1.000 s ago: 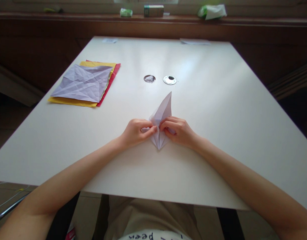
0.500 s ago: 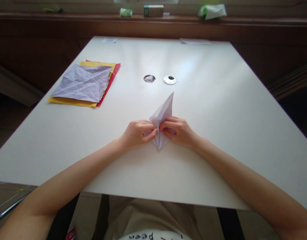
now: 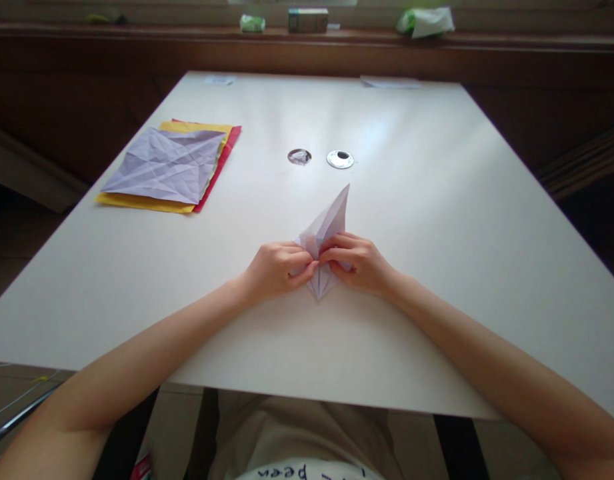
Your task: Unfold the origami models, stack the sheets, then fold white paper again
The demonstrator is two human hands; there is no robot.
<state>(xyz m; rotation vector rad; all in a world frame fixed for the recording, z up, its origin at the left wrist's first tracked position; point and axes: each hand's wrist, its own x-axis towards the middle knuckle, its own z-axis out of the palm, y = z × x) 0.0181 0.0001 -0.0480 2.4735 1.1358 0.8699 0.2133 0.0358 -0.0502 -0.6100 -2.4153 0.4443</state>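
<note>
A folded sheet of pale lilac paper (image 3: 333, 217) lies on the white table in front of me, one long point rising away to the upper right and a shorter tip toward me. My left hand (image 3: 283, 267) pinches its left side, thumb and forefinger together near the centre crease. From the other side my right hand (image 3: 355, 259) has its fingers curled and pinched on the paper's right half. The fingertips of both hands almost meet in the middle. They cover the central folds, so the layers there are hidden.
On the left of the white table (image 3: 411, 320) lies a stack of creased paper, a lilac sheet (image 3: 167, 167) above yellow (image 3: 144, 204) and red (image 3: 221, 175) ones. Two round cable holes (image 3: 299, 157) sit beyond my hands. Small packets and a box (image 3: 307, 21) stand on the back ledge.
My left thumb and forefinger have shifted slightly right, closer to the centre crease. The right hand and the folded paper look almost the same.
</note>
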